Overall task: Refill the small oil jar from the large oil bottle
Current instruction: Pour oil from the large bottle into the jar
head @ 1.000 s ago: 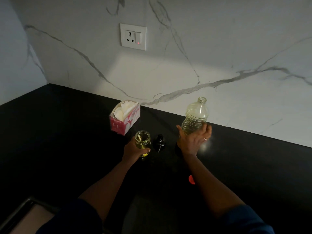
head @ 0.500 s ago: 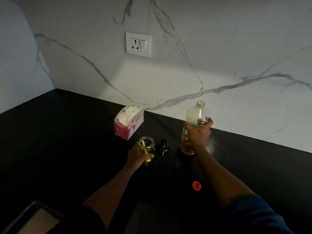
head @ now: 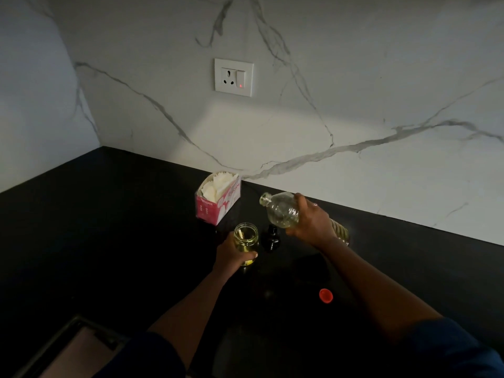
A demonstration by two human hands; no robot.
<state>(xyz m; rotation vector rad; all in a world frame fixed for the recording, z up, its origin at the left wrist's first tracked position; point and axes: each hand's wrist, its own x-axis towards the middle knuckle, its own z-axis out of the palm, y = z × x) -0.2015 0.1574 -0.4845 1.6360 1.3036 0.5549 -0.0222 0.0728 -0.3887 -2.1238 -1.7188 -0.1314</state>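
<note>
The fingers (head: 301,203) of the right hand (head: 311,222) wrap the middle of the large oil bottle (head: 281,211). It is raised and tipped, with its open mouth above and right of the small oil jar (head: 246,237). The left hand (head: 231,255) clasps that jar upright on the bench (head: 109,227). No oil is flowing yet, so pouring seems about to begin. The mouth needs to come over the jar's rim first. A black stopper (head: 270,238) stands just right of the jar.

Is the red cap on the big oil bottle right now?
No, the large oil bottle has an open, bare mouth, and the red cap lies apart from it on the black counter.
</note>
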